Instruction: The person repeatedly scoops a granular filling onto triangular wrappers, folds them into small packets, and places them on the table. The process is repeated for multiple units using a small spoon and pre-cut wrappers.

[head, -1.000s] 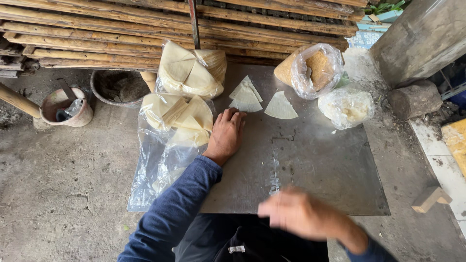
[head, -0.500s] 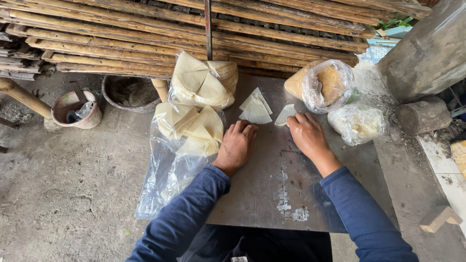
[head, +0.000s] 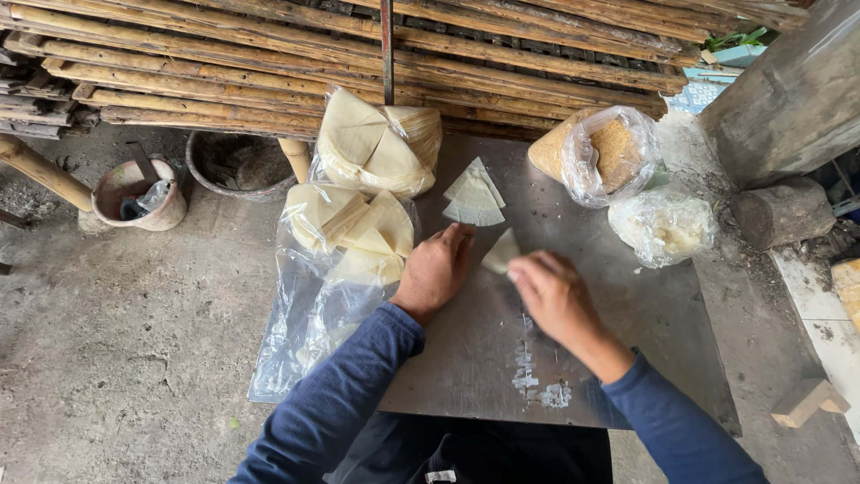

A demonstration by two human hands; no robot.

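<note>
Lying near the middle of the frame on the grey counter, a pale wedge-shaped wrapper sits between both hands. The right hand has its fingers curled together over the wrapper's lower edge — whether it truly pinches the piece I cannot tell, since the hand is blurred. The left hand rests flat just left of it, fingers loosely together, pressed on the counter. Just above lies a small stack of the same wedges. Left of the hands, two clear bags hold more wrappers — at upper right stand a bag of brown crumbs and a bag of white filling.
</note>
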